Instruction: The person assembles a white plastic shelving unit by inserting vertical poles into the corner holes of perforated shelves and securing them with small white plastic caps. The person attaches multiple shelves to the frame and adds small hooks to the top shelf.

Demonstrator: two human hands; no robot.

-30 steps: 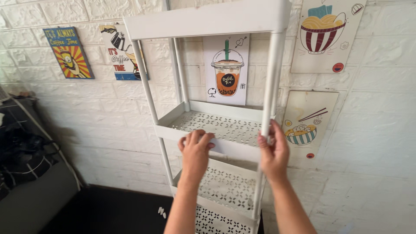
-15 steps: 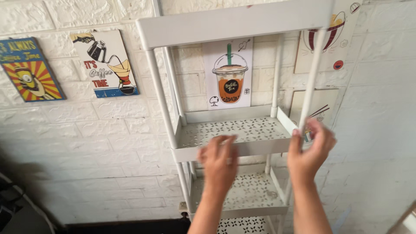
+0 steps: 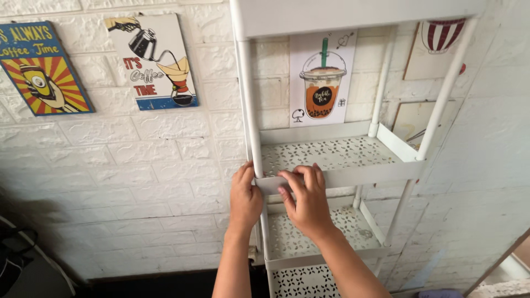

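Observation:
A tall white plastic shelf rack (image 3: 353, 175) with perforated trays stands against a white brick wall. My left hand (image 3: 243, 200) wraps around the rack's front left post at the corner of the middle tray. My right hand (image 3: 306, 200) lies flat against the front rim of that same tray, just right of the left hand, fingers spread upward. The middle tray (image 3: 331, 152) holds nothing that I can see. A lower tray (image 3: 353, 221) shows below my right wrist.
Posters hang on the wall: a coffee sign with yellow rays (image 3: 38, 69) at far left, a pour-over coffee picture (image 3: 152, 58), a bubble tea print (image 3: 323, 80) behind the rack. A dark object (image 3: 16, 259) sits at the lower left. A ledge (image 3: 505, 281) shows at lower right.
Both hands have moved left along the middle tray's front rim. The right hand left the right post. The view has shifted so the rack sits further right.

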